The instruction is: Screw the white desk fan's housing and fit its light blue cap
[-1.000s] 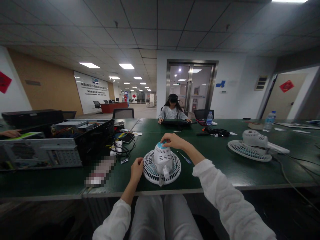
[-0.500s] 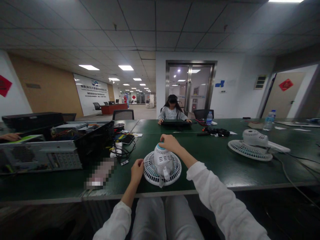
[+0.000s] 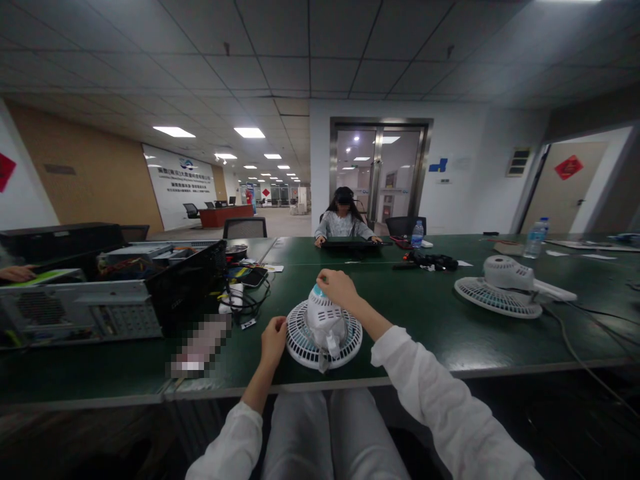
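White, round plastic fan head (image 3: 326, 319) lies grille-down near the front edge of the green worktop (image 3: 410, 300). Steady its left rim with the curled left hand (image 3: 273, 341); apply even fingertip force with the right hand (image 3: 340, 289), bent onto the light-blue domed cap (image 3: 317, 291). Neither hand's grip is discernible.

Place: open-plan office, company premises.
Signage: lettered company sign (image 3: 186, 179) with blue logo.
Ceiling (image 3: 280, 27): gridded tiles, rows of light panels (image 3: 249, 133).
Entry: metal-framed glass double door (image 3: 379, 173).
Furniture: red desk (image 3: 227, 215) with monitors (image 3: 233, 200) near the sign, mesh-back chair (image 3: 245, 228), long green worktop (image 3: 440, 320) carrying an opened desktop computer case (image 3: 90, 300).
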Tool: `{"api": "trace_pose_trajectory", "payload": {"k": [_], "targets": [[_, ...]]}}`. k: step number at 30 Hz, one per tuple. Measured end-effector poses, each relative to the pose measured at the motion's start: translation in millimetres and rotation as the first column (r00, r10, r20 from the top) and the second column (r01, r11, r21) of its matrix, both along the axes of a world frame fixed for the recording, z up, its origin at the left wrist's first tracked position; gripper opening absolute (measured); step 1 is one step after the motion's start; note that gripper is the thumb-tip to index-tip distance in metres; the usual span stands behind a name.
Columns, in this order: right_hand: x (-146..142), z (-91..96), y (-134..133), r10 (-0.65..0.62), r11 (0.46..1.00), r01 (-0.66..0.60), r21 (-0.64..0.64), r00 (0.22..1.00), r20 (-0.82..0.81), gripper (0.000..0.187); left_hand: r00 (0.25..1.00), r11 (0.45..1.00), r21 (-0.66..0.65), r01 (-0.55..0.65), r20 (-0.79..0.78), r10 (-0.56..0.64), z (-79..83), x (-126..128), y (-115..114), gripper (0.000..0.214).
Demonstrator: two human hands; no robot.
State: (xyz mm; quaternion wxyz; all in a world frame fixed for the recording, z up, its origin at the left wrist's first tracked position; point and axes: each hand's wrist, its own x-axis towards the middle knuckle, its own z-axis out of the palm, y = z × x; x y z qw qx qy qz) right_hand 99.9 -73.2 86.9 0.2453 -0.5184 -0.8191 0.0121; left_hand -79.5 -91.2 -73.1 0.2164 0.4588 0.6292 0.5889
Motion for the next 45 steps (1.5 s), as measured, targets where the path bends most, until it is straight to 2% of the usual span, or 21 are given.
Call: {"api": "trace_pose_trajectory", "payload": {"k": [5, 9, 11, 16, 23, 35, 39, 45], "targets": [[25.3, 7.6, 7.4, 0.163, 0.987, -0.162, 0.017, 0.987, -0.018, 0.022, 1.0, 1.0, 0.007, -0.007, 0.002, 0.007, 0.4, -0.3, -0.9, 0.019], [38.6, 10.5, 13.4, 0.407, 0.913, -0.408, 0.019, 0.913, 0.021, 0.022, 1.0, 1.0, 0.008, -0.008, 0.007, 0.008, 1.5, 0.1, -1.1, 0.018], [40.4, 11.0, 15.3, 0.46, 0.888, -0.46, -0.003, 0.887, 0.04, 0.023, 1.0, 1.0, 0.007, -0.009, 0.007, 0.009, 1.9, 0.6, -1.0, 0.017], [37.3, 13.5, 14.2, 0.426, 0.902, -0.431, 0.008, 0.893, 0.143, 0.018, 1.0, 1.0, 0.0, -0.002, 0.002, 0.002, 3.2, 2.3, -2.3, 0.018], [25.7, 15.7, 2.8, 0.224, 0.969, -0.243, 0.049, 0.944, 0.242, 0.017, 1.0, 1.0, -0.01, -0.009, -0.006, 0.008, 4.3, 1.8, -2.5, 0.017], [3.7, 1.9, -5.4, -0.012, 0.999, 0.008, 0.031, 0.991, 0.134, 0.023, 1.0, 1.0, -0.012, -0.005, -0.024, 0.005, 5.6, 2.9, -4.2, 0.018], [3.0, 2.6, -2.9, 0.025, 1.0, -0.025, -0.008, 0.996, 0.082, 0.026, 0.999, 1.0, -0.014, -0.008, -0.035, 0.007, 6.8, 3.2, -4.9, 0.018], [26.0, 13.1, 5.5, 0.227, 0.972, -0.226, -0.068, 0.974, 0.005, 0.023, 1.0, 1.0, -0.02, -0.006, -0.026, 0.006, 7.7, 3.6, -4.6, 0.018]]}}
